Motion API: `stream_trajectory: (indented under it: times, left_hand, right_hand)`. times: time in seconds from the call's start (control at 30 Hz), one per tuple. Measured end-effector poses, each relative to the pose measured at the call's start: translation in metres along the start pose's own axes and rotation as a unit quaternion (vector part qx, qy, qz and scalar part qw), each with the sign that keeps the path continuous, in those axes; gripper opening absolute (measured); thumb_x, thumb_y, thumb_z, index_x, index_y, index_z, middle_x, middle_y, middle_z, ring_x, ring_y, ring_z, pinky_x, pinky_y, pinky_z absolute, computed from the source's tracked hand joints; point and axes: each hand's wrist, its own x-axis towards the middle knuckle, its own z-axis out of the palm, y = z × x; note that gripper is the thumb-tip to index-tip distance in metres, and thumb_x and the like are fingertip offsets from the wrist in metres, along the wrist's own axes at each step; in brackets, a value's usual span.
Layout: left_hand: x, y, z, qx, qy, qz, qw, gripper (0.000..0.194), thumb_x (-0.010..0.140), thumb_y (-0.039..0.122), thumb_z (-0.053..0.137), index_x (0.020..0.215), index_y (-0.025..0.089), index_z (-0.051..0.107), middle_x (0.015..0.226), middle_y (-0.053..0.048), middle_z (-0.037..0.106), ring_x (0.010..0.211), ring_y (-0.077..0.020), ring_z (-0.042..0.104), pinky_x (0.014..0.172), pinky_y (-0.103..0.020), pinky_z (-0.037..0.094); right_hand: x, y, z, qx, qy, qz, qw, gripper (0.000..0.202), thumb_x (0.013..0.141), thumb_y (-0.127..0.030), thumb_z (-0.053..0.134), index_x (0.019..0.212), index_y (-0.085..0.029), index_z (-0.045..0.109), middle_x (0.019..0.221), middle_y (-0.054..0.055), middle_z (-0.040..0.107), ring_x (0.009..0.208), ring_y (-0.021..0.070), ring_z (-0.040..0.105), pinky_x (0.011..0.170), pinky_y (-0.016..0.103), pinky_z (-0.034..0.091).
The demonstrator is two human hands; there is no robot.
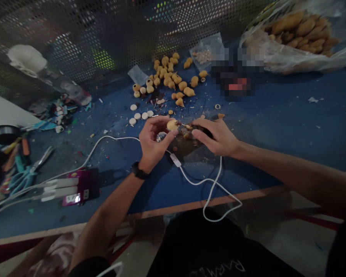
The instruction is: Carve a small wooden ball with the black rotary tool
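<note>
Holding a small gourd at the thin tip of a corded tool.
Clasping the gourd between thumb and fingers of the left hand, gripping the tool in the right hand — just above the blue worktop, on the near side of loose gourds and white discs.

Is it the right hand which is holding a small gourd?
No, the left hand holds the small gourd, while the right hand holds a thin tool.

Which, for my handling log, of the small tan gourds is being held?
The pale tan, rounded gourd in the left hand; the clustered tan gourds lie on the blue tabletop.
</note>
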Motion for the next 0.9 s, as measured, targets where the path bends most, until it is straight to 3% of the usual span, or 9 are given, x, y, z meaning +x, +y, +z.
stream_trajectory:
  times: [0.47, 0.7, 0.9]
  left_hand:
    - [-0.0012, 0.0024, 0.0013, -0.019, 0.01, -0.026, 0.999, 0.034, 0.082, 0.034, 0.09, 0.109, 0.022, 0.073, 0.104, -0.005, 0.083, 0.088, -0.0157, 0.08, 0.079, -0.03, 0.066]
    - [0.001, 0.0027, -0.0015, 0.026, -0.012, -0.01, 1.0, 0.029, 0.091, 0.042, 0.081, 0.114, 0.025, 0.077, 0.109, -0.005, 0.08, 0.091, -0.0151, 0.076, 0.077, -0.028, 0.063]
    - [-0.0018, -0.0024, -0.0006, -0.001, -0.03, -0.025, 0.999, 0.048, 0.09, 0.045, 0.082, 0.13, 0.027, 0.063, 0.114, -0.005, 0.079, 0.099, -0.019, 0.079, 0.088, -0.035, 0.066]
  right_hand:
    - [0.0006, 0.0003, -0.0004, 0.03, 0.009, 0.028, 0.999, 0.032, 0.107, -0.045, 0.049, 0.1, -0.02, 0.067, 0.07, -0.001, 0.064, 0.063, 0.0162, 0.059, 0.062, 0.03, 0.041]
    - [0.002, -0.0006, -0.002, 0.079, 0.017, 0.069, 0.994, 0.03, 0.107, -0.047, 0.049, 0.098, -0.022, 0.064, 0.063, -0.004, 0.057, 0.06, 0.0149, 0.055, 0.06, 0.03, 0.041]
    - [0.0032, 0.001, -0.0025, 0.059, 0.004, 0.053, 0.997, 0.032, 0.107, -0.046, 0.049, 0.099, -0.02, 0.067, 0.065, -0.003, 0.061, 0.061, 0.0144, 0.057, 0.061, 0.029, 0.04]
